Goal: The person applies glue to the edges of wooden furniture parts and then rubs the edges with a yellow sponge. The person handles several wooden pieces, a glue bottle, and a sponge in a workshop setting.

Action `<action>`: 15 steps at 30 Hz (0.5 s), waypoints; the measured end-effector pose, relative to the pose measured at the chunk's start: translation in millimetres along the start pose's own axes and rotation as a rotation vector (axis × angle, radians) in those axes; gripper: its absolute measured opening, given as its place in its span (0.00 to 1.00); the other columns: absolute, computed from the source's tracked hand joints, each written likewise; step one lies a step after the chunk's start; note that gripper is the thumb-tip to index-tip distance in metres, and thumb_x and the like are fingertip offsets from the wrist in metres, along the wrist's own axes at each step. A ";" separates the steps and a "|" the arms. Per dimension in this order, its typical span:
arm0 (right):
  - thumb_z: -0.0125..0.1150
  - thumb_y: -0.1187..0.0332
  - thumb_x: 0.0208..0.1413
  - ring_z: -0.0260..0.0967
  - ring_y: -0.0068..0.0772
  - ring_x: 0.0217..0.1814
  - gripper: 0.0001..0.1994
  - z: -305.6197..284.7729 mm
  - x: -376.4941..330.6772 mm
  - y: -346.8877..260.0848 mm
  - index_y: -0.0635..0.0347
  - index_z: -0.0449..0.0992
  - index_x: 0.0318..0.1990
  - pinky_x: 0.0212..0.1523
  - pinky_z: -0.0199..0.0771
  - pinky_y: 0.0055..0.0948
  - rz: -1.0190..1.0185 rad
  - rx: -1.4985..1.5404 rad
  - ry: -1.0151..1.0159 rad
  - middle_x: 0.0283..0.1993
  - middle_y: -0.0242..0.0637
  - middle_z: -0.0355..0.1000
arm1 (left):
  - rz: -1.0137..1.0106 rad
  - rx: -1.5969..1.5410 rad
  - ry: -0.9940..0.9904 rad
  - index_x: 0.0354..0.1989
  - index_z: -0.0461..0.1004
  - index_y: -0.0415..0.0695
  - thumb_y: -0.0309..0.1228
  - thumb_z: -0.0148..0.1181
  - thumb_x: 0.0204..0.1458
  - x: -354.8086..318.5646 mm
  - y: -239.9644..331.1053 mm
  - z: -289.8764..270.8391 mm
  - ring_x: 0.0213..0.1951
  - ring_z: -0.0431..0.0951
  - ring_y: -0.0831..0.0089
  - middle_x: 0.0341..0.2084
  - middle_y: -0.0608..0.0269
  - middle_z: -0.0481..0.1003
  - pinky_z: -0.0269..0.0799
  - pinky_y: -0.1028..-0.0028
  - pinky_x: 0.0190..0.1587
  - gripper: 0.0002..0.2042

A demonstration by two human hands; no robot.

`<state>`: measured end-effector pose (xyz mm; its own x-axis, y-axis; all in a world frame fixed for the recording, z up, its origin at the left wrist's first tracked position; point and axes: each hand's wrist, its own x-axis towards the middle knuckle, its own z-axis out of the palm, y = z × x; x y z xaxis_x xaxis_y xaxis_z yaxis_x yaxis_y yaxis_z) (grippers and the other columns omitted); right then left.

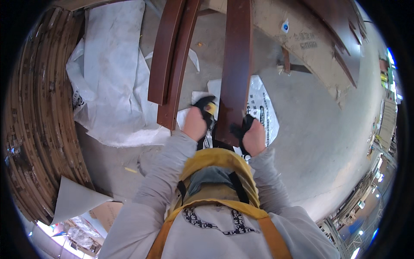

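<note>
A long dark red-brown wooden board [236,64] stands upright in front of me, its lower end near my hands. My right hand [254,137] grips the board's lower right edge with a black cloth or glove at the fingers. My left hand [196,123] sits just left of the board and is closed on a small black and yellow object [206,105], held against the board's left side. Grey sleeves and a yellow apron fill the lower middle of the view.
Two curved dark brown wooden strips [170,60] lean at the upper left. White plastic sheeting [112,77] covers the concrete floor [319,142]. Stacked curved plywood pieces [39,121] line the left side. A large pale curved panel [310,47] lies at the upper right.
</note>
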<state>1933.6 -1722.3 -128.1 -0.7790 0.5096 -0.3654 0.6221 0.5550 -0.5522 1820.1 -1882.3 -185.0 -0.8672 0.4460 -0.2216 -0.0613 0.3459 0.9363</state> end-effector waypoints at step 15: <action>0.64 0.53 0.43 0.73 0.53 0.31 0.16 -4.9 -37.6 -30.8 0.56 0.77 0.29 0.32 0.72 0.43 0.059 -0.093 -0.070 0.25 0.48 0.73 | -0.464 -0.652 -0.444 0.49 0.73 0.42 0.27 0.57 0.54 -14.3 -72.2 37.6 0.38 0.73 0.79 0.36 0.69 0.74 0.68 0.77 0.42 0.14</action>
<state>1944.1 -1755.4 -93.7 -0.7421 0.4977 -0.4489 0.6693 0.5852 -0.4578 1855.5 -1882.6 -259.7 -0.4247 0.7018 -0.5720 -0.7398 0.0952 0.6661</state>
